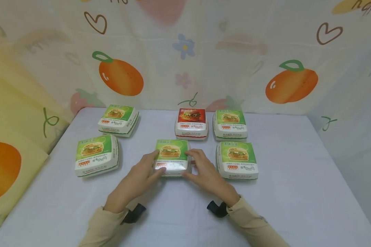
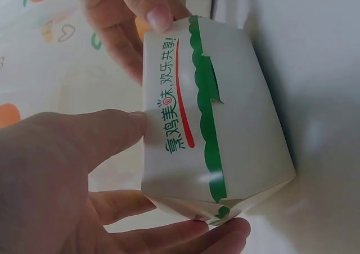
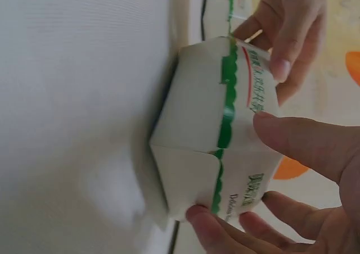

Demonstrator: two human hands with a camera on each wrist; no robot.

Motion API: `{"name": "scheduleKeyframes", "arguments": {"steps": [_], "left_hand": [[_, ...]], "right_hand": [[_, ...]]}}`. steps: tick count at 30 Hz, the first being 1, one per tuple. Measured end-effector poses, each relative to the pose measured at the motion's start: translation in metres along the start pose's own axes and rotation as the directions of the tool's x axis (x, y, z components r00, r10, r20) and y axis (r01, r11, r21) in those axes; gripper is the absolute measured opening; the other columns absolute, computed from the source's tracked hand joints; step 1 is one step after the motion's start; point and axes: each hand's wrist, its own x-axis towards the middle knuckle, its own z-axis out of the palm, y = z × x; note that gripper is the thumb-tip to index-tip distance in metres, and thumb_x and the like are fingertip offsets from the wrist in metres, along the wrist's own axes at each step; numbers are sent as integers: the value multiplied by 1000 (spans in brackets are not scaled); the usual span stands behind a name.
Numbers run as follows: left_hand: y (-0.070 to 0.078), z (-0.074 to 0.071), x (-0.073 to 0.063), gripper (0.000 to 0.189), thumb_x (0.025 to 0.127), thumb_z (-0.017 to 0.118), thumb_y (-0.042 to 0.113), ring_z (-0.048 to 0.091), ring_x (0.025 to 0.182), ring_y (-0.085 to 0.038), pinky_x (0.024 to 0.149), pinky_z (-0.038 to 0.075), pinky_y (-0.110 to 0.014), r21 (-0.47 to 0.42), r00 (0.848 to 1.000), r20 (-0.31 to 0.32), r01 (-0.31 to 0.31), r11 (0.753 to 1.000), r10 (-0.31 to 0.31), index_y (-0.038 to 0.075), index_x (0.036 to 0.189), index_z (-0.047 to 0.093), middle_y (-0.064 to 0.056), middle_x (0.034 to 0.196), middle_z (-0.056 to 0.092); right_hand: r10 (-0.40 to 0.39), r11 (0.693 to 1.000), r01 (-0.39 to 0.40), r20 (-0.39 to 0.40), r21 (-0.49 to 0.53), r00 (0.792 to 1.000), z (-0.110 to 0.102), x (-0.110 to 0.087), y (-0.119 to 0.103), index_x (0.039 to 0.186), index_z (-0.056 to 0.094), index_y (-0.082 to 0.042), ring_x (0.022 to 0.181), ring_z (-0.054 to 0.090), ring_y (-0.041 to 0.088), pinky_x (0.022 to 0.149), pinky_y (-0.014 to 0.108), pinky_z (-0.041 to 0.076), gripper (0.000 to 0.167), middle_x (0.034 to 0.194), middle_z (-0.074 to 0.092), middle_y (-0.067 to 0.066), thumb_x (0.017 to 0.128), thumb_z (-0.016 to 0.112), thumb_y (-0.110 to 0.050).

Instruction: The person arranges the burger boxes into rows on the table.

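OK, fruit-print cloth backdrop (image 1: 219,85) behind white cloth-covered counter (image 1: 284,154). On counter, front ctr: squarish white cardboard burger box (image 1: 172,152), closed, green top w/ burger pic, green scalloped trim. Nearby: 4 other green-topped boxes (image 1: 237,154), 2 L, 2 R; red-topped white burger box (image 1: 191,123) just behind. Boxes total 6. 2 hands: L hand (image 1: 139,175) & R hand (image 1: 208,175), gripping ctr box's sides, partly hiding them.

soft light w/ faint shadows, wrist pics dimmer.
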Motion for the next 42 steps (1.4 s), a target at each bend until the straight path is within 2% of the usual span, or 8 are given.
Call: {"name": "scheduleKeyframes", "arguments": {"steps": [5, 9, 16, 19, 28, 42], "left_hand": [[6, 3, 6, 74, 100, 57, 40, 45, 138, -39, 111, 40, -57, -23, 999, 37, -10, 1000, 11, 3, 156, 24, -21, 153, 39], [10, 7, 11, 73, 100, 57, 40, 48, 136, -37, 110, 42, -56, -24, 998, 55, -28, 999, 29, 6, 156, 25, -19, 152, 41], [18, 10, 18, 72, 99, 58, 41, 47, 136, -36, 110, 42, -55, -23, 996, 72, -41, 999, 43, 8, 156, 28, -18, 153, 41], [22, 10, 21, 71, 99, 58, 39, 46, 137, -38, 110, 41, -56, -19, 996, 79, -50, 999, 51, 7, 155, 28, -20, 153, 40], [23, 11, 23, 70, 99, 60, 36, 47, 137, -37, 110, 42, -56, -44, 994, 81, -63, 997, 67, 8, 155, 29, -20, 151, 42], [26, 16, 23, 70, 98, 62, 38, 54, 128, -32, 107, 46, -53, -25, 994, 66, -84, 996, 86, 10, 155, 31, -17, 146, 47]], "right_hand": [[55, 998, -54, 44, -10, 998, -13, -3, 0, 143, 44, -6, 118, 60, 27, 99, 40, 53, 67, 146, 43, 13, 86, 78, -18], [101, 993, -96, 72, -67, 992, -23, -3, 1, 145, 41, -7, 116, 58, 25, 98, 40, 53, 71, 149, 41, 12, 87, 77, -24], [151, 981, -141, 66, -135, 986, -34, -7, -3, 146, 40, -6, 114, 56, 23, 97, 42, 52, 72, 151, 40, 12, 87, 77, -23], [161, 978, -153, 51, -144, 986, -35, -9, -4, 147, 39, -3, 115, 55, 24, 99, 43, 51, 73, 151, 41, 13, 87, 78, -21], [173, 976, -164, 50, -146, 984, -38, -9, -4, 149, 35, 1, 139, 43, 30, 113, 50, 40, 80, 155, 38, 18, 86, 79, -21], [185, 973, -171, 79, -157, 980, -46, -10, -2, 149, 35, 3, 140, 42, 30, 115, 50, 38, 80, 155, 38, 19, 86, 78, -19]]}}
